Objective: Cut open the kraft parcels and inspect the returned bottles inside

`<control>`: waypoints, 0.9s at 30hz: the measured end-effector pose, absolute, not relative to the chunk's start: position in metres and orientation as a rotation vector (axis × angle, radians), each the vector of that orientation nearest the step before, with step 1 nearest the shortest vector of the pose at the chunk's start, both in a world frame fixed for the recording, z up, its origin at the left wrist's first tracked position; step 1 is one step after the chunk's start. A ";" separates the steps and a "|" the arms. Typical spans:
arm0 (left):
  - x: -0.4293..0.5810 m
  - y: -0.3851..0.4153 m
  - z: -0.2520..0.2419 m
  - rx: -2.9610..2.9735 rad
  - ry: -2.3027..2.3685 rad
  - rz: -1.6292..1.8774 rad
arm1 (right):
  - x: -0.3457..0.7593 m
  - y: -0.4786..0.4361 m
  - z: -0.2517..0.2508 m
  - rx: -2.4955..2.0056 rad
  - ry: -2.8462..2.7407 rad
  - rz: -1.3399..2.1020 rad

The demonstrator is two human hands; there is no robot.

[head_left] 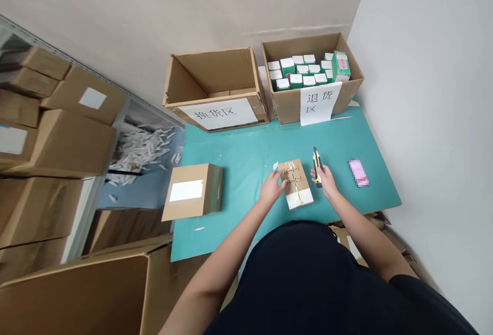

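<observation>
While my left fingers [279, 184] clasp the small parcel [297, 186] by its nine o'clock edge on the table [239, 155], my right fingers [323, 174] grasp the utility knife [316, 164] at its three o'clock, both lying twelve-to-six.

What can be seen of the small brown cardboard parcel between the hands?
The small brown cardboard parcel is flat and closed, with dark handwriting on top and a white patch at its near end. It lies askew on the teal table mat. The left hand touches its left edge.
</observation>
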State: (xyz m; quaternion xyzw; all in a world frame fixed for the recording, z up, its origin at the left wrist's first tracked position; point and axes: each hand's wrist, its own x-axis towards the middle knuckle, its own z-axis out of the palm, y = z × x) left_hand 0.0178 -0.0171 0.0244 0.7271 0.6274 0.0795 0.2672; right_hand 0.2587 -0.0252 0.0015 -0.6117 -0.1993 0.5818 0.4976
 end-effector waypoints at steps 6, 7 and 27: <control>0.019 0.049 0.016 2.169 1.456 -0.010 | 0.266 -0.125 -0.011 -1.657 -0.328 1.440; 0.020 0.052 0.013 2.162 1.428 -0.046 | 0.262 -0.134 -0.014 -1.669 -0.337 1.467; 0.000 -0.058 0.016 2.250 1.704 -0.184 | 0.290 -0.036 -0.006 -1.542 -0.575 1.413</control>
